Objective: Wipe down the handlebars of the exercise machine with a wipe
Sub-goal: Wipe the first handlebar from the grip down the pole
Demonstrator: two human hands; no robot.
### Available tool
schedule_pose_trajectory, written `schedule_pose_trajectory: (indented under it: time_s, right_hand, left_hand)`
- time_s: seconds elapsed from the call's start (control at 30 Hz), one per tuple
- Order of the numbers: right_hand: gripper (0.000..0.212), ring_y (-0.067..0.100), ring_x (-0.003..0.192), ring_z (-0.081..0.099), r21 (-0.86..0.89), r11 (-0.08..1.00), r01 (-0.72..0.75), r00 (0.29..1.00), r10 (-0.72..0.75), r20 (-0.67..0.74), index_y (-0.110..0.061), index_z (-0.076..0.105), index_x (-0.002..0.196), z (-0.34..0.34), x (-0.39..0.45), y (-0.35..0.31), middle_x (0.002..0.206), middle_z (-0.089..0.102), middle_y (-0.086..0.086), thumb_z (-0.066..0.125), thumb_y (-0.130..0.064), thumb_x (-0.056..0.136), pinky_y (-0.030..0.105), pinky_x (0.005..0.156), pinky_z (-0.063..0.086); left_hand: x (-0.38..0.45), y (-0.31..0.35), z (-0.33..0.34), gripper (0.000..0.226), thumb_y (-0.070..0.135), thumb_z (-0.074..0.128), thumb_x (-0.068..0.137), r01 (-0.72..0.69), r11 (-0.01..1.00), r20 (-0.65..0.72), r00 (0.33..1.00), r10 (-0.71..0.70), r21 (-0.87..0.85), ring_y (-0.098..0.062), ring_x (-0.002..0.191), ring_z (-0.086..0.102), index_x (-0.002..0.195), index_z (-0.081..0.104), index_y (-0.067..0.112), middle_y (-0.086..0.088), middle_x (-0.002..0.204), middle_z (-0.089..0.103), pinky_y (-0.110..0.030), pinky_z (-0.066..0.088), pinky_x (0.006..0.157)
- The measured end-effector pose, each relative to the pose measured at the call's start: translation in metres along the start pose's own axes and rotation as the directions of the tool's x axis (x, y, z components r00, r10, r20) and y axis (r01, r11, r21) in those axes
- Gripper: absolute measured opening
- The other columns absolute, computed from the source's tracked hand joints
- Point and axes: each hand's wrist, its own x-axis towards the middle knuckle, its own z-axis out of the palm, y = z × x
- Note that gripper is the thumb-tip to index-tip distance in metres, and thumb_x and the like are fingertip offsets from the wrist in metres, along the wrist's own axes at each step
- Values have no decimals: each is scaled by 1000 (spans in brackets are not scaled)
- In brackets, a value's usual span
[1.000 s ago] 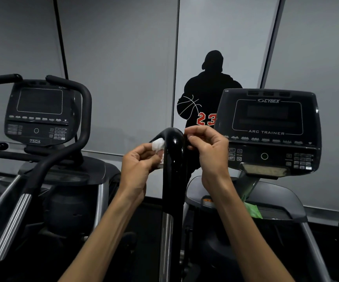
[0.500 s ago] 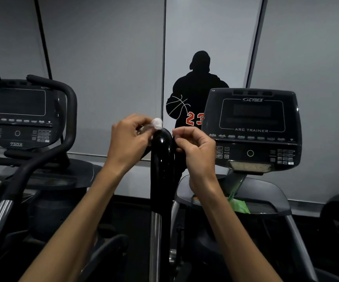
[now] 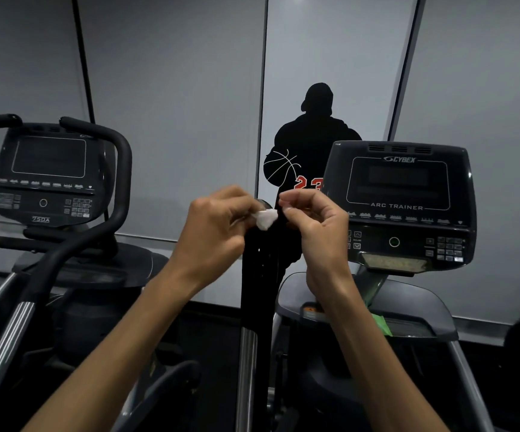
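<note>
Left hand (image 3: pixel 218 226): I see it pinching a small white wipe (image 3: pixel 264 218) at the fingertips.
Wipe: against the top of the black handlebar (image 3: pixel 260 269).
Right hand (image 3: pixel 317 222): fingers curled, just beside the bar top (whether they hold anything, I cannot tell).
Console (image 3: pixel 400 201): right of the bar.

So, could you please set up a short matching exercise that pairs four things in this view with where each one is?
Things:
1. wipe
2. console marked 750A
3. console marked ARC TRAINER
4. green scrap

Places:
A. low on the right-hand machine, below its console
B. far left
C. pinched by the left hand at the top of the black handlebar
D. just right of the right hand

Pairs: 1-C, 2-B, 3-D, 4-A
</note>
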Motion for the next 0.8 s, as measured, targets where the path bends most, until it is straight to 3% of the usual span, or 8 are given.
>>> schedule_pose_trajectory:
  time_s: [0.13,0.23,0.3,0.47,0.53,0.63,0.73,0.8]
  right_hand:
    - [18,8,83,67,-2,1000,-12,1000,12,-15,-1,74,98,-3,0,-2,89,73,9,61,10,90,18,76,53]
    - [18,8,81,64,-5,1000,6,1000,-6,-8,1,74,97,0,-1,-4,87,71,8,61,11,90,17,74,51]
    - [19,7,81,64,-12,1000,14,1000,-14,-3,-2,74,95,-4,-1,-6,88,72,7,62,10,90,16,73,51]
    - [18,5,80,64,-15,1000,-3,1000,3,5,-3,74,95,-3,1,-11,86,73,1,61,8,92,17,72,52]
    - [19,8,80,63,-8,1000,-3,1000,3,27,-4,74,94,5,0,-11,84,72,0,61,9,91,19,71,52]
    - [19,9,81,66,11,1000,6,999,-6,31,-3,74,95,4,0,-12,85,72,2,61,10,91,21,76,54]
    - [18,5,83,66,-12,1000,12,1000,-12,21,-4,74,96,-9,2,-12,87,73,1,61,8,92,18,73,52]
    - [18,5,84,67,-18,1000,-2,1000,2,21,-4,74,97,-10,1,-11,88,74,1,61,7,92,17,72,52]
  left_hand:
    - [18,-11,0,5,7,74,85,89,996,-39,995,-89,10,-2,68,56,83,78,9,2,78,66,-8,39,63]
    - [18,1,4,17,-4,68,81,-27,998,48,999,24,64,-14,74,63,87,78,8,-3,84,68,-24,49,68]
    - [4,7,-1,18,-6,68,80,-71,997,79,995,68,34,-8,75,60,86,78,8,-1,86,69,-21,48,68]
    - [12,-4,-5,6,10,75,84,169,984,-28,985,-171,-52,-12,66,57,81,79,14,0,76,68,-21,42,60]
    - [17,7,1,12,6,70,81,65,997,3,998,-65,40,-13,69,59,82,79,13,-2,80,68,-11,40,63]
    - [1,24,1,15,-1,66,80,-84,994,113,991,76,66,-14,75,59,83,77,9,-2,83,66,-19,45,68]
    - [-2,15,-10,13,-4,68,79,-62,995,73,996,57,72,-10,72,59,83,77,5,-4,82,67,-14,45,67]
    - [14,6,-9,12,4,65,80,2,995,27,1000,-5,96,-18,71,64,82,77,5,-7,81,69,-25,52,68]
